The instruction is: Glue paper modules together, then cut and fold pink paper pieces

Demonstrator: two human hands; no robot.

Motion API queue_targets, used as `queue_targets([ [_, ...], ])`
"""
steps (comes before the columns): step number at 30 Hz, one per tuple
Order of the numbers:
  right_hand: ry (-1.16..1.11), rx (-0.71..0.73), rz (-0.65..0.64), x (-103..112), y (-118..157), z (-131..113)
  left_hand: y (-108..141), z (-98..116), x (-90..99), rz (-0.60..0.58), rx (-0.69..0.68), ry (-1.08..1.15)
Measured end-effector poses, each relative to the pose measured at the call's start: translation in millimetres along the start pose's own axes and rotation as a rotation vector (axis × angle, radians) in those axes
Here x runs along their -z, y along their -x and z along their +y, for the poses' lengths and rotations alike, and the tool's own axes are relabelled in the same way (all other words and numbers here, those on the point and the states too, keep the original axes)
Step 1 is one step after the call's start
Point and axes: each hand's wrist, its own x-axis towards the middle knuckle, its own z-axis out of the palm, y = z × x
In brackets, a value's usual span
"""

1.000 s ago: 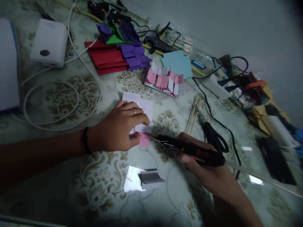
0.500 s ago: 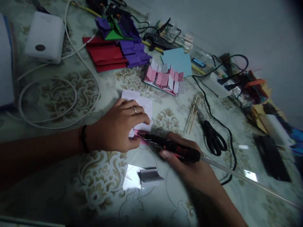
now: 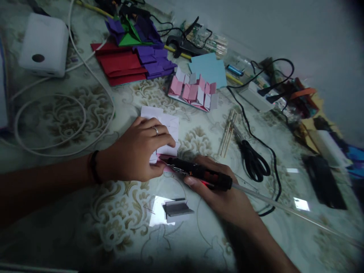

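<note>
My left hand (image 3: 136, 151), with a ring and a dark wristband, bends over a white paper (image 3: 171, 127) on the table. Its fingers rest on the sheet and its thumb is at the near edge, where a strip of pink shows. Wrapped round a black glue gun (image 3: 196, 170) is my right hand (image 3: 227, 201). The gun's nozzle meets the pink edge beside my left thumb; whether glue is coming out cannot be seen. From its back a long translucent glue stick (image 3: 261, 195) sticks out. A small folded grey paper piece (image 3: 178, 208) lies nearer me.
Black-handled scissors (image 3: 254, 161) and thin wooden sticks (image 3: 227, 132) lie right. Behind are a pink-and-white folded paper piece (image 3: 193, 91), a light blue sheet (image 3: 209, 68), and red (image 3: 122, 64) and purple (image 3: 155, 60) folded papers. A white box-shaped device (image 3: 44, 45) with a looping cable stands left.
The whole view has shifted slightly, so everything sits a little further left. Both hands, the glue gun and the paper keep nearly the same places relative to each other.
</note>
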Motion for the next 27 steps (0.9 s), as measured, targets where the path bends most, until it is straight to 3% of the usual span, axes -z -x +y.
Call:
queue_targets([
  [27,0.041,0.007,0.032,6,7,10,0,1,1.6,0.006,-0.026,-0.025],
])
